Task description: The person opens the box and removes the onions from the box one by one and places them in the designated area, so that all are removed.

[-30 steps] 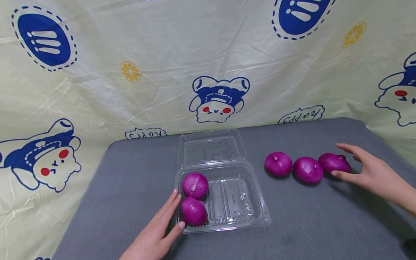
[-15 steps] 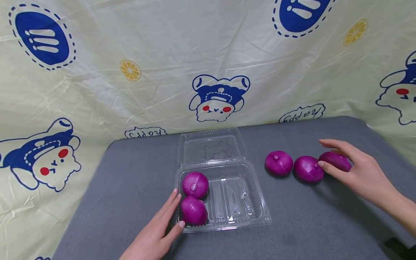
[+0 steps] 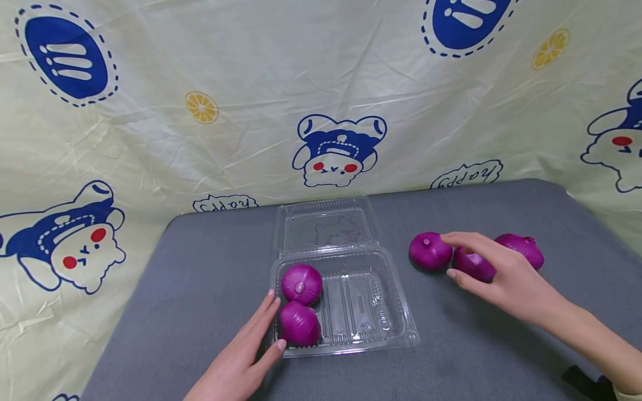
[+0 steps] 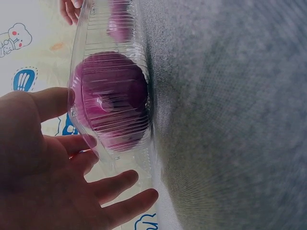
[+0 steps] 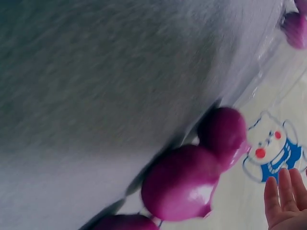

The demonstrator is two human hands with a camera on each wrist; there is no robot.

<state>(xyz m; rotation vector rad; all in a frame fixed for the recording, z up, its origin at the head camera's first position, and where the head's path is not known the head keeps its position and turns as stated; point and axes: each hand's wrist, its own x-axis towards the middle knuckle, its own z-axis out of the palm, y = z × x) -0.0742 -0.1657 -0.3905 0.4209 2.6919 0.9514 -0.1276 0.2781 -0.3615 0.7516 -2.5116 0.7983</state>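
- Head view: three onions sit in a row on the grey table [image 3: 210,256], right of centre, the line running left to right: left onion [image 3: 430,252], middle onion [image 3: 470,264], right onion [image 3: 524,250]. Each is squat and roundish, so the row has a clearer long axis than any single one.
- Same view: the right hand [image 3: 514,284] comes in from the right edge over the middle onion, thumb and forefinger parted, grasping nothing as far as I can see. The left onion lies just left of those fingertips; whether they touch it I can't tell.
- Same view: the left hand [image 3: 243,351], bottom centre-left, is well away from that row, with the clear box [image 3: 404,301] between. So the right hand is the nearer one. An upper onion [image 3: 301,284] and a lower onion [image 3: 300,324] fill the box's left side; its lid [image 3: 326,223] lies folded back above.
- Left wrist view: the left hand's fingers are spread along the box's edge, clenched on nothing; boxed onions show through the ribbed wall.
- Right wrist view: the row slants across the bottom centre, and straight fingers [image 5: 287,191] show at lower right, apart from it.
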